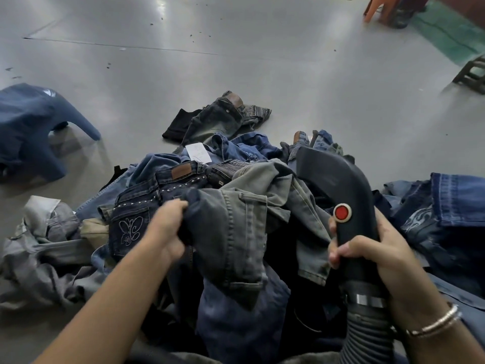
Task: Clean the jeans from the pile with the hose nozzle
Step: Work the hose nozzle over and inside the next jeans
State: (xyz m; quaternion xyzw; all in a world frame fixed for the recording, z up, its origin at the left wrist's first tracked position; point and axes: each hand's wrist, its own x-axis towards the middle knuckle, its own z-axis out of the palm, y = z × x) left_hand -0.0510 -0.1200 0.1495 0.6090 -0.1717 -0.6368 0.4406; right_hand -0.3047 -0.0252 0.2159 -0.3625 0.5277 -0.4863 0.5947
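A pile of jeans (183,185) in blue, grey and dark denim lies on the grey floor in front of me. My left hand (164,229) grips a grey-blue pair of jeans (236,232) at its upper edge, lifted above the pile. My right hand (378,256) is wrapped round the handle of the black hose nozzle (338,179), just below its red button (342,212). The nozzle's flat mouth points away from me over the far side of the pile. A ribbed hose (367,337) runs down from the handle.
A separate dark pair of jeans (220,119) lies on the floor (236,61) beyond the pile. A blue garment (31,127) lies at the left. More blue denim (451,206) sits at the right. Another person's hand (375,7) touches the floor at top right, near a dark stool (472,74).
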